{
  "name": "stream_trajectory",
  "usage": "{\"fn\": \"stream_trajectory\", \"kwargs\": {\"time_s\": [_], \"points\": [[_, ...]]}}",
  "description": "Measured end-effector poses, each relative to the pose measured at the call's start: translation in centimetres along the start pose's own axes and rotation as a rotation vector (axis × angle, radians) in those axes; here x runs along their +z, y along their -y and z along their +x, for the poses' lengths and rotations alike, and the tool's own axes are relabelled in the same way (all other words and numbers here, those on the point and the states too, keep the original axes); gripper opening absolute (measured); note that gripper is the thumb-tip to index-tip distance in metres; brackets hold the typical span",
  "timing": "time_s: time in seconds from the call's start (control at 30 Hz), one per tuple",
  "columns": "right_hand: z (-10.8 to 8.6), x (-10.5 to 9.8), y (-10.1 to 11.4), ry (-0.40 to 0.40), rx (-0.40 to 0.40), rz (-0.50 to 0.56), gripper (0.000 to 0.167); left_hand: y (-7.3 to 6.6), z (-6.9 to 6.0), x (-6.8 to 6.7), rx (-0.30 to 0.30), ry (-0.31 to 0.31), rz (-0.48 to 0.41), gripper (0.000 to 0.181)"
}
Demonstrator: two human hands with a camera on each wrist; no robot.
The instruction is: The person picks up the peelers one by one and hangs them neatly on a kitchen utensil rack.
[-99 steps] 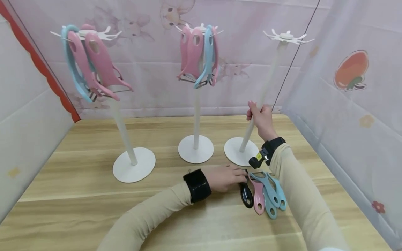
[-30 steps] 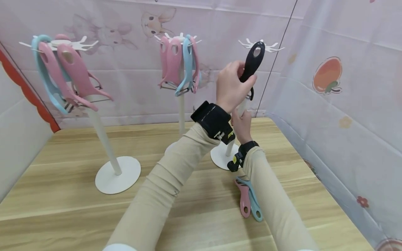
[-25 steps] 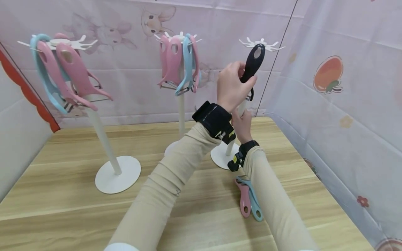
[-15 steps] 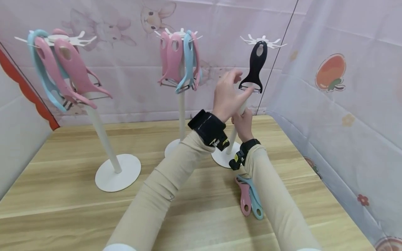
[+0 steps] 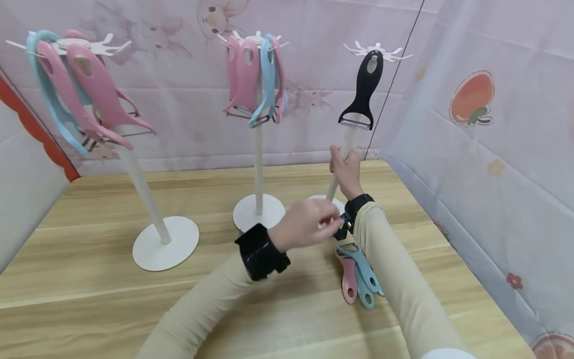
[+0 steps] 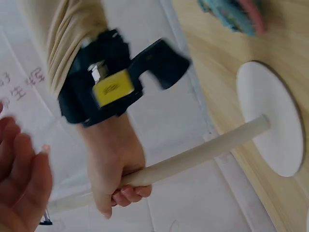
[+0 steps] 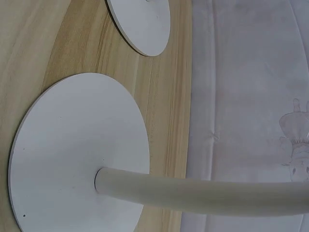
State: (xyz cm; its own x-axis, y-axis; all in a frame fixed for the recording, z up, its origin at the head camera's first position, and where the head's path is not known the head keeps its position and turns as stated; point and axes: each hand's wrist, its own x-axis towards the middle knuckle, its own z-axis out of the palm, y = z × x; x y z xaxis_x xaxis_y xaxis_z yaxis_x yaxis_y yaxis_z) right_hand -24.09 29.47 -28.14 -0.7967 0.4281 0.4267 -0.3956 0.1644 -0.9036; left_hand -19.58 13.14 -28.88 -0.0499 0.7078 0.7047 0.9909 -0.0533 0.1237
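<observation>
A black peeler [image 5: 368,87] hangs by its handle hole from the white hook top [image 5: 377,51] of the right-hand stand, blade end down. My right hand [image 5: 347,172] grips that stand's white pole [image 5: 334,189] partway up. Below and left of it my left hand [image 5: 307,223], a little blurred, is in the air with loosely bent fingers and holds nothing. In the left wrist view the fingers [image 6: 24,179] of this hand show at the left edge. A pink peeler [image 5: 349,279] and several blue peelers [image 5: 365,267] lie on the table by the right forearm, which partly covers them.
A middle stand [image 5: 258,174] and a left stand [image 5: 142,187] bear pink and blue peelers on their hooks. Round white bases, one being the left base [image 5: 166,243], rest on the wooden table [image 5: 89,269]. Printed cloth walls [image 5: 193,119] enclose the back and sides.
The left hand brought the black peeler up from the table to the right stand's hook, let go, and has come down towards the pile. The right hand keeps its grip on the pole.
</observation>
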Motion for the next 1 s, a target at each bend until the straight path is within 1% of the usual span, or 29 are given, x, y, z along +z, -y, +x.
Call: {"fn": "stream_trajectory", "kwargs": {"time_s": [0.07, 0.13, 0.17, 0.23, 0.27, 0.3, 0.37, 0.47, 0.5, 0.6, 0.7, 0.8, 0.9, 1.0], "points": [[0.3, 0.0, -0.3, 0.001, 0.011, -0.016, 0.028, -0.4, -1.1, 0.7, 0.036, 0.169, 0.000, 0.011], [0.7, -0.1, -0.8, -0.003, 0.026, -0.026, 0.028, -0.8, -2.0, 1.7, 0.051, 0.325, 0.010, 0.011], [0.9, -0.2, -1.2, -0.005, 0.031, -0.030, 0.027, -1.0, -2.3, 2.2, 0.054, 0.393, 0.016, 0.009], [1.1, -0.3, -1.8, -0.009, 0.036, -0.028, 0.026, -1.3, -3.0, 3.3, 0.066, 0.500, 0.044, 0.008], [1.2, -0.4, -2.1, -0.012, 0.034, -0.026, 0.027, -1.4, -3.3, 3.9, 0.075, 0.542, 0.056, 0.009], [1.2, -0.4, -2.2, -0.014, 0.029, -0.025, 0.027, -1.5, -3.5, 4.5, 0.086, 0.572, 0.070, 0.011], [1.2, -0.4, -2.4, -0.014, 0.009, -0.032, 0.028, -1.6, -4.0, 5.5, 0.098, 0.608, 0.098, 0.016], [1.2, -0.4, -2.4, -0.015, -0.015, -0.029, 0.029, -1.8, -4.4, 6.7, 0.125, 0.633, 0.148, 0.025], [1.2, -0.4, -2.4, -0.015, -0.018, -0.026, 0.029, -1.9, -4.5, 7.0, 0.130, 0.639, 0.166, 0.026], [1.2, -0.3, -2.3, -0.010, -0.022, -0.025, 0.029, -2.2, -4.5, 7.6, 0.152, 0.672, 0.228, 0.027], [1.3, -0.3, -2.3, -0.008, -0.019, -0.032, 0.029, -2.5, -4.4, 8.1, 0.183, 0.720, 0.280, 0.023], [1.3, -0.4, -2.3, -0.009, -0.016, -0.039, 0.028, -2.7, -4.2, 8.5, 0.231, 0.758, 0.330, 0.021], [1.2, -0.4, -2.4, -0.016, -0.014, -0.051, 0.028, -2.8, -4.0, 9.1, 0.258, 0.786, 0.350, 0.022], [1.2, -0.4, -2.4, -0.021, -0.018, -0.054, 0.029, -2.9, -3.9, 9.6, 0.270, 0.801, 0.355, 0.019]]}}
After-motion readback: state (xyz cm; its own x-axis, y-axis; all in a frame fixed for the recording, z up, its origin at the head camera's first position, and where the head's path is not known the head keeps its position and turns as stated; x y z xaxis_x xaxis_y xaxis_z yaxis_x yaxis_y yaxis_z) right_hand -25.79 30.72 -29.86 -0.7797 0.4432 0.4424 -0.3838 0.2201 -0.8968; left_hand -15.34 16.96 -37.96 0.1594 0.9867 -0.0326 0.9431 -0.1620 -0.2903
